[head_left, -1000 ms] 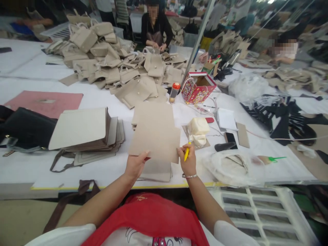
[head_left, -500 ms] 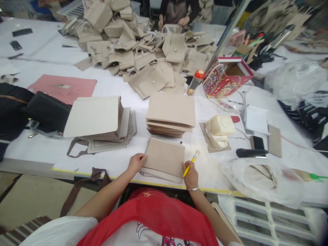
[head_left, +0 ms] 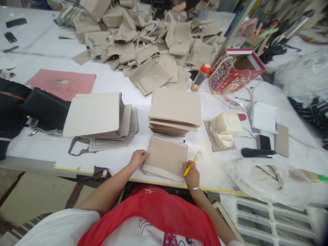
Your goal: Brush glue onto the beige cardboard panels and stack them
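Yellow brush in right fingers

Left grip at left edge of near beige stack, yellow brush in right grip

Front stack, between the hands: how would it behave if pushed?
The front stack would likely slide apart: its edges sit uneven. Tipping seems unlikely: it's low and broad. The top sheet is probably fairly stiff: it lies flat.
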`<state>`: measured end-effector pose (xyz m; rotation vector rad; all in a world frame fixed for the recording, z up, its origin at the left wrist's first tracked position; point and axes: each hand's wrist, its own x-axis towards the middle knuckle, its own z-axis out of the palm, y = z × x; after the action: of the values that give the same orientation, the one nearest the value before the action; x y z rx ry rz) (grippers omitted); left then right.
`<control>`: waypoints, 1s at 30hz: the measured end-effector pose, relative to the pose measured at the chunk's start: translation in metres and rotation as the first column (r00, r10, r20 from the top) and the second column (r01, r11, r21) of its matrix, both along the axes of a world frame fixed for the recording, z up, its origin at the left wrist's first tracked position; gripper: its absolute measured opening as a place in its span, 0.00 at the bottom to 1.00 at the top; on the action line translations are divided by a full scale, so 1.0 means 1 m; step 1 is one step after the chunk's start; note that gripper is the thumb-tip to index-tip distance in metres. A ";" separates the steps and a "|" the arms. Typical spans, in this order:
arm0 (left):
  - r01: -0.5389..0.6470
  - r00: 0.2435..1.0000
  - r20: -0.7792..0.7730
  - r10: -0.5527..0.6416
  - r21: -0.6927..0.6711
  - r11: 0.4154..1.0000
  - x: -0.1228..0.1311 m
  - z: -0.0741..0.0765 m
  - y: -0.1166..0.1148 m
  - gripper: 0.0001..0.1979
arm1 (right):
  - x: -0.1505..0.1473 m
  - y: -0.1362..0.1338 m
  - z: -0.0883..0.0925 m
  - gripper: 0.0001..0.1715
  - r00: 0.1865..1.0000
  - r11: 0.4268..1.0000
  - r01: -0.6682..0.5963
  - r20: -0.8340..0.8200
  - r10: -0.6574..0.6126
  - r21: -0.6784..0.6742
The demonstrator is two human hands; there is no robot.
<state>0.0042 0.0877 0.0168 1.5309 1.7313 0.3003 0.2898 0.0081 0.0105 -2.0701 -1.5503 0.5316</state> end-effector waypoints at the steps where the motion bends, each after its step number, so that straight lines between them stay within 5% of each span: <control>1: 0.000 1.000 -0.003 0.000 0.004 1.000 0.000 -0.001 0.001 0.18 | 0.000 0.001 0.000 0.19 1.000 1.000 0.005 -0.002 -0.005 -0.003; 13: 0.136 0.987 -0.077 -0.143 -0.087 0.987 0.001 0.004 0.011 0.19 | 0.001 0.004 0.004 0.15 0.999 0.995 0.034 -0.017 -0.035 -0.093; 30: 0.125 0.984 -0.113 -0.138 -0.112 0.986 0.005 0.003 0.013 0.18 | 0.002 0.010 0.008 0.14 0.999 0.984 0.053 0.021 -0.050 -0.168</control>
<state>0.0088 0.1008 0.0199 1.6053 1.7002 0.0495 0.2921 0.0181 0.0183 -2.2388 -1.5024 0.6474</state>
